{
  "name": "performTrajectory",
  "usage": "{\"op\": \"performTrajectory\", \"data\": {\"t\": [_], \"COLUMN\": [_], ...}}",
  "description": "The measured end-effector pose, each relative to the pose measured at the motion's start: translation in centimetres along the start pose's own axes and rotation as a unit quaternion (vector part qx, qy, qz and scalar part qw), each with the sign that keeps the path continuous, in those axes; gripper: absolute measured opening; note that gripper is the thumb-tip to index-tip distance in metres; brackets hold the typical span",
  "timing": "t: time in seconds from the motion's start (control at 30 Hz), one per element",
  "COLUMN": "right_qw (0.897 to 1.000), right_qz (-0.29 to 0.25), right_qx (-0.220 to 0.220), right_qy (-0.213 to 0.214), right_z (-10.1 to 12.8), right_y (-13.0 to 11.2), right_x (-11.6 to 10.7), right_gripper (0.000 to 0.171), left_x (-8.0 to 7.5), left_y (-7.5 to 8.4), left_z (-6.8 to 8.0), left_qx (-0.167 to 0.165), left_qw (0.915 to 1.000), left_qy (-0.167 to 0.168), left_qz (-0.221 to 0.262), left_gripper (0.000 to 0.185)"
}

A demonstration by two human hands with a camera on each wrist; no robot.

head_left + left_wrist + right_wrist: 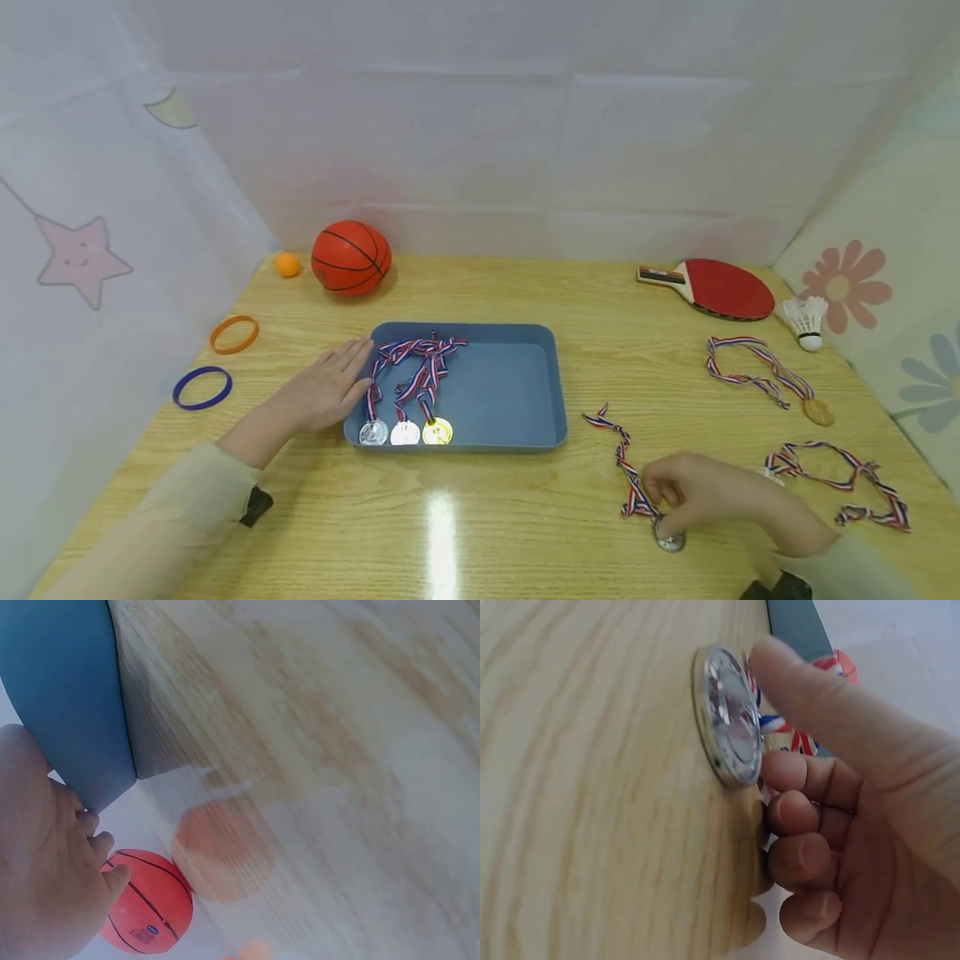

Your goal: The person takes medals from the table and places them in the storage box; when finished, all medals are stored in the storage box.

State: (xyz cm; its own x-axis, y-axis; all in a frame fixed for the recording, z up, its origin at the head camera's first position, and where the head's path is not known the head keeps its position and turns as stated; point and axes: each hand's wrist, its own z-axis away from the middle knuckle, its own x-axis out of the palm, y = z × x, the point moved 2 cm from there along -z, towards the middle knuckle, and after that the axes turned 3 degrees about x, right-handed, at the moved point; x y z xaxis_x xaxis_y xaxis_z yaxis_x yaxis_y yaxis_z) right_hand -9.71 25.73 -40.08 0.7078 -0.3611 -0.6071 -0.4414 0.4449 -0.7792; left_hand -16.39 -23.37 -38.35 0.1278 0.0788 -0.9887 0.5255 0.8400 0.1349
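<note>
My left hand [330, 390] lies with extended fingers along the left wall of a blue-grey tray [558, 392]. Inside that tray, two silver medals [372, 432] and a gold medal [437, 431] sit in a row along the near side, ribbons stretched toward the back. On the table at right, my right hand [705, 492] is over another silver medal [670, 537] with a striped ribbon [624, 458]. In the right wrist view, the fingers bend loosely beside this medal [733, 716], with a gap between thumb and index finger. Whether the fingertips touch it is unclear.
Farther right lie a gold-coloured medal [818, 412] and another striped ribbon [885, 492], its medal mostly behind my right wrist. A table tennis bat [727, 287] and shuttlecock [806, 321] are behind. Left: basketball [351, 257], orange ball [287, 264], orange wristband [234, 333], blue wristband [202, 387].
</note>
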Motion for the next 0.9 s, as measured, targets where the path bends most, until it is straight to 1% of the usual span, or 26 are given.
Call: {"op": "performTrajectory", "data": {"t": [0.07, 0.17, 0.33, 0.43, 0.53, 0.67, 0.8, 0.9], "right_qw": [1.0, 0.998, 0.995, 0.995, 0.997, 0.997, 0.993, 0.988], "right_qz": [0.03, 0.054, 0.046, 0.024, -0.007, -0.058, -0.107, -0.136], "right_qx": [0.008, 0.041, 0.089, 0.093, 0.08, 0.058, 0.058, 0.074], "right_qy": [0.006, 0.012, 0.015, 0.012, 0.01, 0.009, 0.001, 0.001], "right_z": [-0.2, -0.3, -0.3, -0.2, 0.0, 0.2, 0.4, 0.4], "right_y": [-0.2, -0.3, -0.4, -0.2, 0.4, 1.2, 1.6, 1.9], "right_x": [0.2, 0.2, 0.0, -0.3, -0.6, -1.2, -2.0, -2.5], "right_gripper": [0.024, 0.025, 0.025, 0.026, 0.024, 0.016, 0.005, 0.006], "left_x": [0.0, 0.1, 0.2, 0.1, 0.1, 0.0, 0.0, -0.1], "left_y": [-0.1, -0.1, -0.2, -0.2, -0.1, 0.0, 0.1, 0.1], "left_z": [0.0, 0.0, 0.1, 0.1, 0.1, 0.0, 0.1, 0.1], "left_qx": [0.0, 0.001, 0.001, 0.001, 0.001, 0.001, -0.001, -0.001], "left_qw": [1.0, 1.0, 1.0, 1.0, 1.0, 1.0, 1.0, 1.0], "left_qy": [0.001, 0.003, 0.003, 0.004, 0.004, 0.001, 0.0, 0.001], "left_qz": [-0.001, -0.001, -0.002, 0.0, 0.0, 0.0, -0.003, -0.003], "left_gripper": [0.058, 0.058, 0.058, 0.058, 0.058, 0.057, 0.057, 0.057]}}
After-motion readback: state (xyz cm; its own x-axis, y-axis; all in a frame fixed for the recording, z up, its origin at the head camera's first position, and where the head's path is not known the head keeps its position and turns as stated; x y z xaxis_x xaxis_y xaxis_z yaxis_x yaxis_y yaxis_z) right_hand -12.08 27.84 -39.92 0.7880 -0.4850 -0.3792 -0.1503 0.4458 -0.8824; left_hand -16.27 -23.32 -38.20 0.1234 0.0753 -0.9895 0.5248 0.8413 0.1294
